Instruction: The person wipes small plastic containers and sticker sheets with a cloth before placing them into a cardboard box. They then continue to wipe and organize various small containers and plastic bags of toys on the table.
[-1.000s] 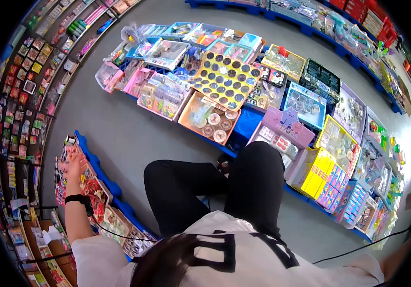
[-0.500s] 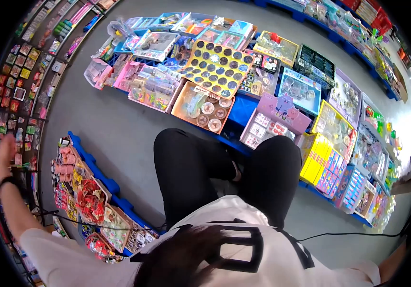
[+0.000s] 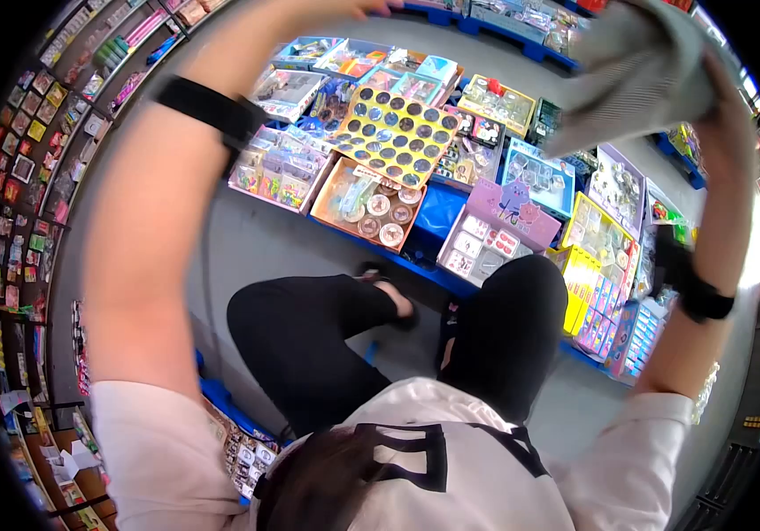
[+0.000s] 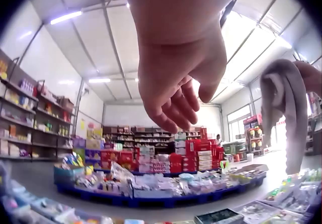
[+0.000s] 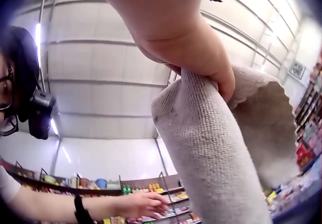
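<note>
A grey ribbed cloth (image 5: 201, 133) hangs folded from my right hand (image 5: 201, 53), whose thumb and fingers pinch its upper part. In the head view the same cloth (image 3: 632, 80) is raised at the upper right, blurred, overlapping the goods behind it. My left hand (image 4: 181, 78) is held up in front with fingers loosely bent and nothing in them. The right wrist view also shows that left hand (image 5: 146, 204), apart from the cloth. Both wrists carry black bands.
Ahead stands a low blue pallet of open display boxes, among them a yellow tray of round dark items (image 3: 397, 137) and a purple box (image 3: 513, 212). Stocked shelves (image 3: 21, 203) line the left side. Another loaded blue pallet (image 4: 166, 201) lies farther off. My knees are bent before the near pallet.
My left hand has swung from the low left side up to the front. My right hand has come into view, raised with the grey cloth. My left knee has shifted left.
</note>
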Motion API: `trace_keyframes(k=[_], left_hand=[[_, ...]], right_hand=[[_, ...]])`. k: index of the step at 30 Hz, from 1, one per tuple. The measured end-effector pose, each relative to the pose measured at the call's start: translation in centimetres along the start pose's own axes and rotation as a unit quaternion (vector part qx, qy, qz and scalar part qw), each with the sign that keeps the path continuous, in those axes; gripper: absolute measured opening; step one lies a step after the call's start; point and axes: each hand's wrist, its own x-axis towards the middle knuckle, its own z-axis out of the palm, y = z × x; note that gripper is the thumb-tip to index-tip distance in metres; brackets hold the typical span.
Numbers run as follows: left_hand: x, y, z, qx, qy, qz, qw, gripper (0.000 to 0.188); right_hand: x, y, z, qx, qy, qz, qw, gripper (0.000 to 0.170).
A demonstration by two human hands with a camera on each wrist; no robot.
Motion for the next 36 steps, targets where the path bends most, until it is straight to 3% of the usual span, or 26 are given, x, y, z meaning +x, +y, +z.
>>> trace_keyframes(k=[1, 2, 3, 4, 5, 6, 13, 17, 19, 20, 24, 26, 27, 29, 32, 33, 35, 36], left_hand=[[-0.4, -1.9, 3.4, -0.031, -0.035, 0.005, 0.999, 0.030], [-0.4, -3.0, 5.9, -0.061, -0.070, 0.012, 0.996, 0.033], [-2.2, -2.6, 8.1, -0.031, -0.067, -0.065, 0.995, 0.030], [-3.7, -3.9, 10.2, -0.053, -0.066, -0.113, 0.990, 0.025], [-4.2, -9.0, 13.3, -0.034, -0.017, -0.094, 0.995, 0.021], [-6.1, -10.8, 14.8, -0.036, -0.014, -0.089, 0.995, 0.023], [-14.7, -24.4, 23.0, 0.111, -0.075, -0.328, 0.935, 0.038], [-17.3, -27.7, 28.9, 0.108, -0.052, -0.424, 0.898, 0.067], [-17.9, -28.4, 31.9, 0.150, -0.032, -0.433, 0.888, 0.070], [-17.6, -28.8, 32.8, 0.191, -0.001, -0.436, 0.879, 0.072], [-17.9, -29.4, 32.8, 0.155, -0.072, -0.452, 0.875, 0.068], [-18.8, -29.9, 32.7, 0.088, -0.005, -0.423, 0.902, 0.049], [-19.2, -30.4, 32.3, 0.090, -0.010, -0.424, 0.901, 0.049], [-19.6, -31.6, 30.8, 0.119, 0.094, -0.408, 0.900, 0.034], [-19.9, -29.9, 27.3, -0.033, 0.247, -0.402, 0.881, 0.029], [-19.3, -28.3, 26.0, -0.232, 0.295, -0.440, 0.816, 0.024], [-18.2, -23.3, 23.3, -0.406, 0.354, -0.395, 0.744, 0.023], [-17.9, -20.9, 22.0, -0.442, 0.365, -0.391, 0.720, 0.023]], right_hand=[[2.9, 4.6, -2.7, -0.116, -0.024, -0.176, 0.977, 0.037], [1.3, 5.9, 1.1, 0.105, 0.043, -0.083, 0.990, 0.035], [-0.3, 7.3, 4.4, 0.168, 0.055, -0.043, 0.983, 0.034], [-2.6, 8.9, 6.6, 0.064, 0.034, -0.102, 0.992, 0.032], [-3.1, 10.5, 8.2, 0.177, 0.070, -0.048, 0.980, 0.031], [-3.5, 12.4, 8.9, 0.209, 0.064, -0.048, 0.975, 0.030], [-4.4, 22.5, 13.1, 0.311, 0.128, 0.029, 0.941, 0.032], [-4.0, 27.2, 14.4, 0.352, 0.127, 0.136, 0.917, 0.029], [-3.5, 27.3, 14.8, 0.410, 0.120, 0.281, 0.859, 0.023], [-3.4, 26.9, 15.3, 0.402, 0.142, 0.306, 0.851, 0.019], [-2.9, 26.9, 15.4, 0.394, 0.114, 0.356, 0.839, 0.019], [-2.7, 28.2, 15.3, 0.382, 0.101, 0.362, 0.844, 0.024], [-2.6, 28.6, 15.3, 0.370, 0.087, 0.365, 0.850, 0.028], [-2.3, 28.5, 15.4, 0.353, 0.086, 0.369, 0.856, 0.029], [-2.5, 27.5, 16.0, 0.322, 0.064, 0.352, 0.877, 0.032], [-2.6, 27.1, 16.2, 0.307, 0.044, 0.330, 0.891, 0.033], [-3.2, 26.7, 16.5, 0.310, 0.024, 0.318, 0.896, 0.034], [-3.6, 26.6, 16.5, 0.238, -0.026, 0.273, 0.932, 0.034]])
